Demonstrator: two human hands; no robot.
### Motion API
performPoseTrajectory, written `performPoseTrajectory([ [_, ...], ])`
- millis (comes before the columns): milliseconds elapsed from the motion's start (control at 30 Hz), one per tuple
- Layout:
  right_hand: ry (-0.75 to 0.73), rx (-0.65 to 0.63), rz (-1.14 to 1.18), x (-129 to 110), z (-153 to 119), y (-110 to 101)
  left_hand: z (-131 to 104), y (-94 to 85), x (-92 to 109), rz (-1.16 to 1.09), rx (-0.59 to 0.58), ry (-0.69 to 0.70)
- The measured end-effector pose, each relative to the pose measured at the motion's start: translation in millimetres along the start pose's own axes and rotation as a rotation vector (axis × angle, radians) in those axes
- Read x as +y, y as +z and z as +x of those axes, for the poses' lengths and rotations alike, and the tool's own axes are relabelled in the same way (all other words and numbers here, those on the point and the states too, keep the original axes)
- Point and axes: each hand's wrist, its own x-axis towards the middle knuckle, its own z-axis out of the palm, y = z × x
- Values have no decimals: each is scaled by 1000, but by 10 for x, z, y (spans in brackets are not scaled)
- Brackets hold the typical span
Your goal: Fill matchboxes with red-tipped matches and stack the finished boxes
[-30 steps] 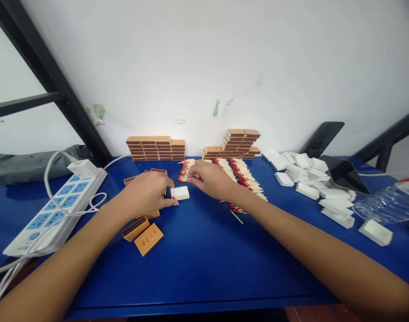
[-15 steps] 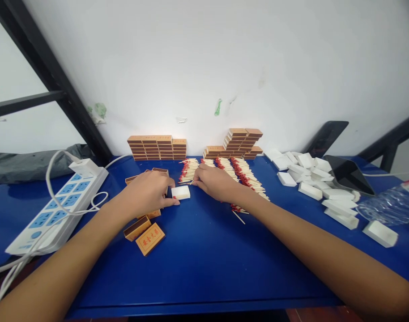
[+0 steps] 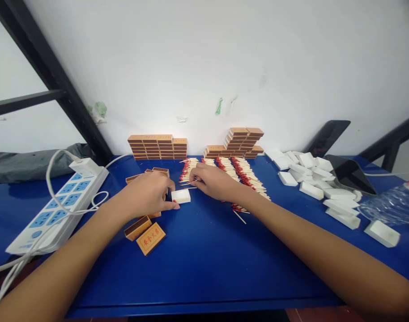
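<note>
A small white matchbox tray with matches in it lies on the blue table, its left end between the thumb and fingers of my left hand. My right hand is at the near end of the leftmost row of red-tipped matches, its thumb and fingers pinched on matches. One loose match lies just behind the tray. Brown matchbox sleeves are beside and partly beneath my left hand, and a printed matchbox sleeve lies in front of them.
Stacked matchboxes and a second matchbox stack stand against the wall. Several white trays, a black dustpan-like object and a clear plastic bottle are on the right. A white power strip with cables lies left.
My right hand has shifted slightly left, its fingers at the matches. A loose match now shows behind the tray. My left hand stays at the tray.
</note>
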Motion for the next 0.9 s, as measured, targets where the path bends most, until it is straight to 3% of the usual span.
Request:
performPoseTrajectory([
  [600, -81, -54, 65, -35, 15, 58, -1, -6, -23, 2, 8, 19],
  [900, -14, -120, 84, -34, -11, 18, -22, -7, -112, -24, 56, 52],
])
